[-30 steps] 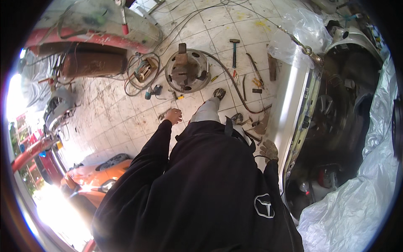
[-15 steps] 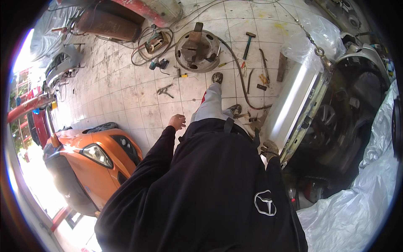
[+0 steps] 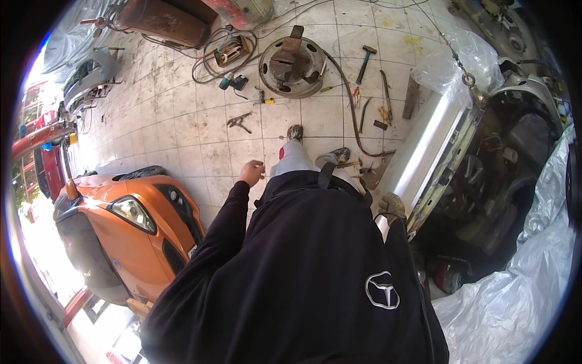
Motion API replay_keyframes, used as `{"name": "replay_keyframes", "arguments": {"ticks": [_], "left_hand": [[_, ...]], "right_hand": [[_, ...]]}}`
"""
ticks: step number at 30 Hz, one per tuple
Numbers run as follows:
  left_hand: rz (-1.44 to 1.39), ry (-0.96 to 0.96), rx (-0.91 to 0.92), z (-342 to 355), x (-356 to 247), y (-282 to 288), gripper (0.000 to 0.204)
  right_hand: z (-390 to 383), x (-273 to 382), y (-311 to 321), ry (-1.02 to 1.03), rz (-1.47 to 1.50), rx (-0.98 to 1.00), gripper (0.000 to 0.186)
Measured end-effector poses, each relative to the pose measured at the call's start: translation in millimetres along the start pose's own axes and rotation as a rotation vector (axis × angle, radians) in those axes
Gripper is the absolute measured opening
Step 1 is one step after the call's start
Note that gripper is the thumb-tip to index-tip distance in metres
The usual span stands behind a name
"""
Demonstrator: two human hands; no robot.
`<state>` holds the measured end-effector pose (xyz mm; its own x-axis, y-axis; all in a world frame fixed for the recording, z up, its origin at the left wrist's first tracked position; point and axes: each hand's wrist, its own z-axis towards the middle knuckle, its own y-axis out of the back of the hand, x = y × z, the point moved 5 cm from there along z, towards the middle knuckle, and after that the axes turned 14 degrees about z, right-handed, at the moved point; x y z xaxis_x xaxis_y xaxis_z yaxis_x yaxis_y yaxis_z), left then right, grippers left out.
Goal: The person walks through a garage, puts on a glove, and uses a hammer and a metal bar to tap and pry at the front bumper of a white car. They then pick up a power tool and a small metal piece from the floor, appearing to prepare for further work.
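Observation:
My left hand (image 3: 251, 173) is bare and hangs beside my hip over the tiled floor. Its fingers are loosely bent and apart, with nothing visible in them. My right hand (image 3: 393, 205), in a worn brownish glove, hangs low at my other side. It is nearest to a long silver car panel (image 3: 417, 155); whether they touch I cannot tell. The gloved fingers are small and partly hidden, so their grip does not show. Ahead of my shoes (image 3: 295, 132) stands a bench vise (image 3: 285, 62) mounted on a steel wheel rim (image 3: 306, 91).
A hammer (image 3: 365, 65), a locking clamp (image 3: 239, 122), a pry bar (image 3: 386, 94) and a cordless drill (image 3: 233, 80) lie on the floor. A hose (image 3: 348, 97) curves across it. An orange car front (image 3: 145, 233) is at left. A chain hook (image 3: 468, 79) hangs near the opened car body (image 3: 479, 182).
My view has shifted, and the floor tools sit slightly differently in it. My feet have changed position as in a step. Both hands still hang at my sides.

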<state>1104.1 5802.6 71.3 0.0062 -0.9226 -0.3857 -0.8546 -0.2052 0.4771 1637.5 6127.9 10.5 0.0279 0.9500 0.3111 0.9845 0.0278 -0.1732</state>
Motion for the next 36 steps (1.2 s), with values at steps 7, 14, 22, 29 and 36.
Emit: {"name": "replay_keyframes", "arguments": {"ticks": [7, 14, 22, 29, 36], "left_hand": [[-0.108, -0.630, -0.186, -120.6, -245.1, 129.0, 0.025], [-0.171, -1.788, -0.273, -327.0, -371.4, 200.7, 0.016], [-0.373, -1.915, -0.269, -359.1, -370.7, 189.5, 0.015], [0.183, -1.928, 0.098, -295.5, -366.0, 196.4, 0.019], [0.341, -0.749, 0.143, -48.2, -190.1, 163.2, 0.032]], "right_hand": [[-30.1, -26.5, -47.8, -0.011, -0.185, -0.164, 0.036], [-56.4, -63.8, -122.4, -0.035, -0.240, -0.159, 0.034], [-87.4, -125.9, -143.8, 0.039, -0.013, -0.178, 0.038], [-81.8, -232.2, -92.1, 0.078, -0.175, -0.130, 0.040], [-97.7, -234.5, -92.7, 0.245, -0.341, -0.083, 0.039]]}}
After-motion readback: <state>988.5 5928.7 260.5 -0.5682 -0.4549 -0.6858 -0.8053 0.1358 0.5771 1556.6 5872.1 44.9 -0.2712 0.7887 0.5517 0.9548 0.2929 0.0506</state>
